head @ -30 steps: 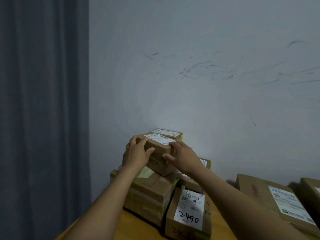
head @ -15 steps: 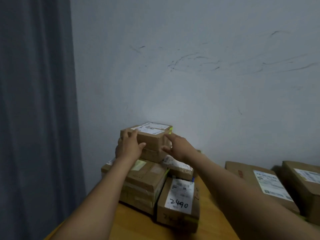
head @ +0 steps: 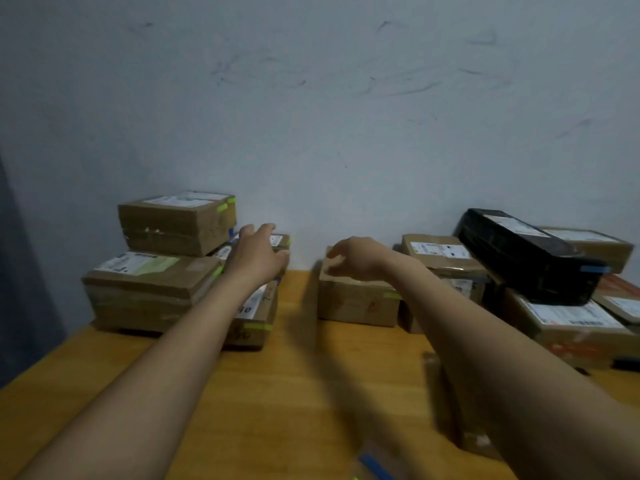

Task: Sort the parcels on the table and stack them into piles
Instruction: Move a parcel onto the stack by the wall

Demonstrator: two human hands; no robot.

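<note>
**A:** The hands first: is the left hand [head: 258,256] or the right hand [head: 353,258] carrying anything?

**B:** Neither. The left hand's fingers are stretched out and slack, empty, in front of the small parcel [head: 281,240] at the right edge of the left pile. The right hand's fingers hang loosely curled around nothing, over the far top edge of the lone brown parcel [head: 356,303]. I cannot tell whether they touch it.

**A:** Where does that parcel sit?

**B:** On the counter [head: 294,393], far from us and close to the wall [head: 329,133]. It stands in the gap between the two groups, apart from the left pile and just beside the right cluster.

**A:** Which hand is nearer?

**B:** The right, clearly, since it is directly above the parcel. The left hand is off to the parcel's left, across a bare strip of counter. The parcel shows its broad near face to us, so I judge its long side runs left to right, though the forearm hides much of the top.

**A:** And around it?

**B:** On the left, a top parcel [head: 176,223] sits square on a wide parcel [head: 149,289], with a handwritten-label parcel [head: 256,313] leaning beside them. On the right, a black parcel [head: 530,258] lies tilted across several brown ones that are not yet ordered.

**A:** So what does the next move turn on?

**B:** Probably on the right hand dropping straight down, with the left crossing rightward to take the parcel's other end.
</note>
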